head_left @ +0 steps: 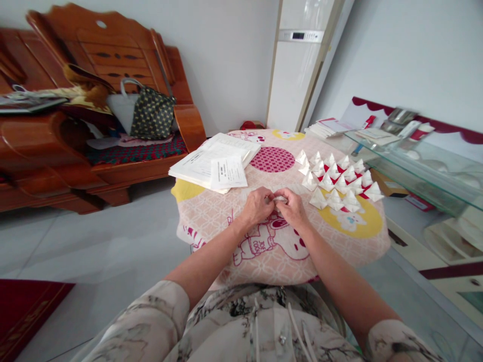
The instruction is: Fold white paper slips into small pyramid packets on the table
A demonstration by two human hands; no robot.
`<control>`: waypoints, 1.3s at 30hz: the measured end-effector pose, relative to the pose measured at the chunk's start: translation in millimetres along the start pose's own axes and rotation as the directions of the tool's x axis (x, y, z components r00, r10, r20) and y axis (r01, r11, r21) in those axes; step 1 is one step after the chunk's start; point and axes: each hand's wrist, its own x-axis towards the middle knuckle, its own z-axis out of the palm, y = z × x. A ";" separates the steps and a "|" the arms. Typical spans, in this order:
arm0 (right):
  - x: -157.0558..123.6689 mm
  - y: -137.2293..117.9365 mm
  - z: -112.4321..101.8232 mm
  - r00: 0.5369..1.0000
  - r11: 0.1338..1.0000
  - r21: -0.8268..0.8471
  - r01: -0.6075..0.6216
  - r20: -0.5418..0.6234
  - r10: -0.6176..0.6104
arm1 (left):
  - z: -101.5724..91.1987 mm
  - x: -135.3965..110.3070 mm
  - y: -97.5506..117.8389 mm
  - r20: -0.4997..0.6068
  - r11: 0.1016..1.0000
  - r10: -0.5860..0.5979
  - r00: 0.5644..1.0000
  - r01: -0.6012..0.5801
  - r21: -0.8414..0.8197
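Close together above the cloth-covered table, my left hand (258, 205) and my right hand (291, 207) pinch a small piece of folded white paper (279, 199). Most of the paper is hidden by my fingers, so its shape is unclear. Just beyond my left hand lies a stack of printed white sheets (196, 166), with a smaller printed slip (228, 172) on its near corner. To the right of my right hand, several folded white paper pieces (335, 199) with pointed tops stand in rows on the cloth.
A patterned cloth (260, 269) covers the round table. On the right, a glass-topped cabinet (418, 160) stands beside it with papers, a metal container (400, 116) and cups. A wooden sofa (151, 166) with bags is at the left. An upright white appliance (294, 65) stands behind.
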 end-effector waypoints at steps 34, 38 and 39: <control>0.7 5.6 -5.1 0.990 0.989 -0.119 -0.085 -0.121 0.070 | -2.9 -4.9 -0.3 -0.024 0.942 0.156 0.987 -0.142 0.304; 0.4 4.3 -8.5 0.988 0.929 -0.365 -0.056 -0.152 0.000 | -5.0 -4.6 -1.1 0.025 0.915 0.195 0.980 -0.191 0.354; 0.4 4.2 -9.4 0.989 0.912 -0.407 -0.060 -0.145 0.000 | -5.4 -4.3 -2.1 0.035 0.912 0.207 0.978 -0.206 0.355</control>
